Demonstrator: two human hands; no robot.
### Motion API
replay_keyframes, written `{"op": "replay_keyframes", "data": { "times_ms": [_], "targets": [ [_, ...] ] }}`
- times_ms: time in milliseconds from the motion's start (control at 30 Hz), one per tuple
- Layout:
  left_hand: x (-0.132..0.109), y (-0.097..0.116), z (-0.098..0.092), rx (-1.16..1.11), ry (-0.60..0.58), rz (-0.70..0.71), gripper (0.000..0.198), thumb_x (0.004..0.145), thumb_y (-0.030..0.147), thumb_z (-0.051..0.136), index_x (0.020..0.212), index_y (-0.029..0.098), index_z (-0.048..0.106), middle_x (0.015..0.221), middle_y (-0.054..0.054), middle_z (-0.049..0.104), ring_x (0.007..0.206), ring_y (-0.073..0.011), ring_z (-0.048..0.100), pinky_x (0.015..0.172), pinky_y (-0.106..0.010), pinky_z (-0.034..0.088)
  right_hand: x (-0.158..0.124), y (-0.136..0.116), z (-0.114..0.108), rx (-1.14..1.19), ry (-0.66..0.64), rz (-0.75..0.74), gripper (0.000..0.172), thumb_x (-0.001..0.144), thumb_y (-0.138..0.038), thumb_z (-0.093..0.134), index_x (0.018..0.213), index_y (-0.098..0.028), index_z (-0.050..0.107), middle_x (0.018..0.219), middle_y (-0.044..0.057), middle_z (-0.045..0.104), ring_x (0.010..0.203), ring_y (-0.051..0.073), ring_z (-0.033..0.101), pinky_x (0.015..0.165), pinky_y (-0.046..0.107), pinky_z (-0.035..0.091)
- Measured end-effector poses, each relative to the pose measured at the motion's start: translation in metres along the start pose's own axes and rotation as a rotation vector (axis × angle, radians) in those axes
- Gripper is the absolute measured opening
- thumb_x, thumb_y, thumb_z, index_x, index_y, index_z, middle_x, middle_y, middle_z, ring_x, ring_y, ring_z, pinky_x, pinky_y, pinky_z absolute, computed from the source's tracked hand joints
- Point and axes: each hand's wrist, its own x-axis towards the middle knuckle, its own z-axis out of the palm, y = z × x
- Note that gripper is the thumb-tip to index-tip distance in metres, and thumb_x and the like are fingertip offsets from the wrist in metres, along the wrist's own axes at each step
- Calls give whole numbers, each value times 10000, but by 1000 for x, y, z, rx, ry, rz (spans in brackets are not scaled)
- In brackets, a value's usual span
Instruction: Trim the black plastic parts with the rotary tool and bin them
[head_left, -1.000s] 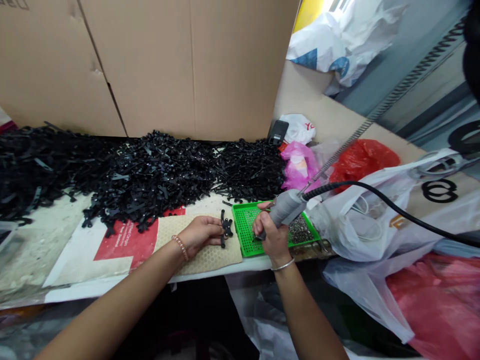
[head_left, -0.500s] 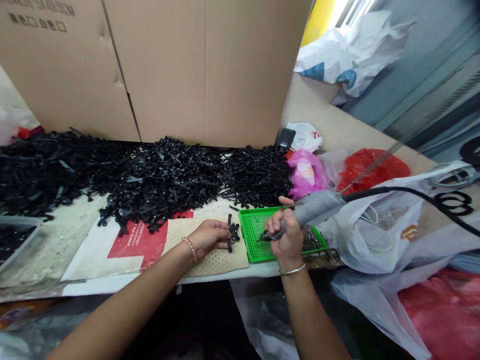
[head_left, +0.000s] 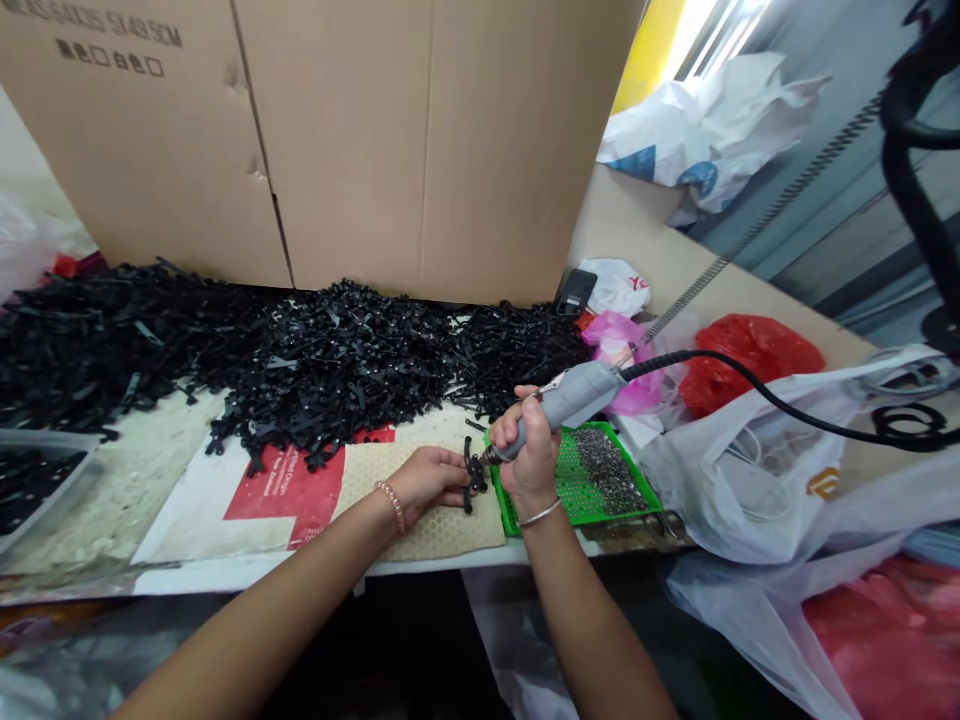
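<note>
Btwn L hand & R hand lies blk part.

The right hand partly hides a grey cylindrical corded tool; beyond the left hand, a brown cardboard box is cut off.

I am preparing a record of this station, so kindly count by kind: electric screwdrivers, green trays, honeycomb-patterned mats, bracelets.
Electric screwdriver: 1
Green perforated tray: 1
Honeycomb-patterned mat: 1
Bracelets (beaded bracelet, silver bangle): 2
Total: 5
</note>
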Motion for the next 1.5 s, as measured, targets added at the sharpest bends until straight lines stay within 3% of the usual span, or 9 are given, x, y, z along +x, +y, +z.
{"op": "replay_keyframes", "data": {
  "times_ms": [233,900,1500],
  "targets": [
    [1,-2,-1,-19,-24,13,191,533,156,774,665,101,647,672,-55,655,616,-132,614,624,-253,522,-2,3,0,-33,-10,-4,333,756,-471,663,900,-211,512,466,-106,385,375,79,337,391,182,321],
    [-1,1,1,-14,3,-7,130,550,120,724,650,96,644,659,-57,659,606,-127,612,620,-250,529,-3,8,-3,1,-57,-22,251,799,-393,642,923,-205,531,485,-93,407,383,80,346,389,175,334],
    [-2,2,2,-15,0,-1,128,539,115,723,641,99,648,665,-51,660,621,-128,618,601,-235,534,-3,7,-2,-23,-62,-24,276,782,-409,654,920,-202,535,482,-95,406,380,79,350,383,173,331]
  ]
}}
